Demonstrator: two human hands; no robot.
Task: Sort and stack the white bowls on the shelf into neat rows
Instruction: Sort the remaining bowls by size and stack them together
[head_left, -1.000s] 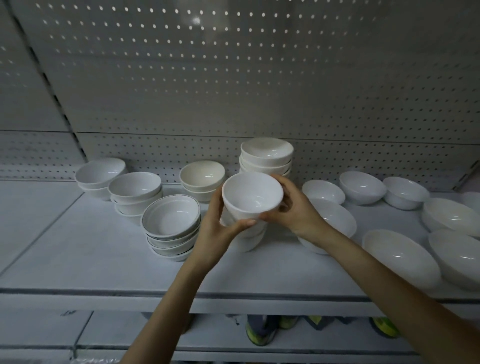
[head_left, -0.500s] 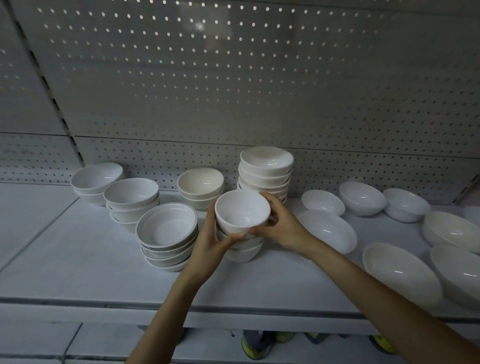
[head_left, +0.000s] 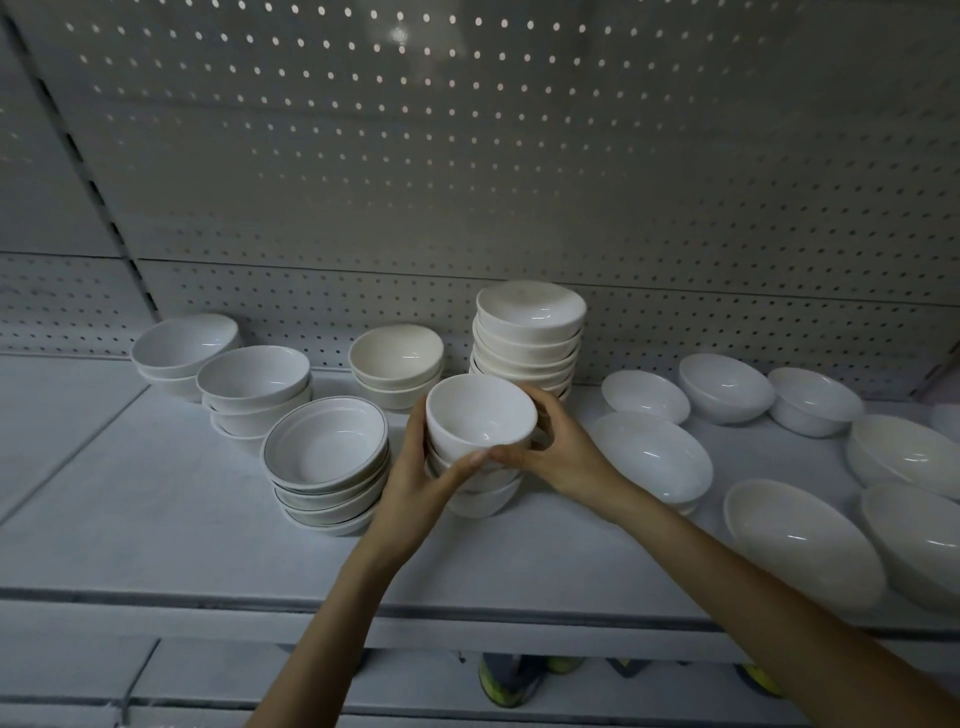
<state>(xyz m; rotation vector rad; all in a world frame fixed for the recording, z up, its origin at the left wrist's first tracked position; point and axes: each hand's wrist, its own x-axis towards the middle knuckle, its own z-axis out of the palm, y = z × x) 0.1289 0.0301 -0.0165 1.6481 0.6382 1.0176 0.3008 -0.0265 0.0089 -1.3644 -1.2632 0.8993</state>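
small bowl has been lowered onto the short stack at shelf front-centre, still gripped by curled fingers of left hand and right hand; release judged next, loose bowls at right unsorted

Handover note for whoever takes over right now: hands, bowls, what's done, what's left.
Hands: left hand and right hand both grip the top bowl.
Position: that bowl is at the top of the small stack mid-shelf. I cannot tell if it is fully seated.
Done: rimmed stack, tall stack and low stacks at back left are built.
Left: let go, then sort and stack the loose bowls spread over the right side of the shelf.
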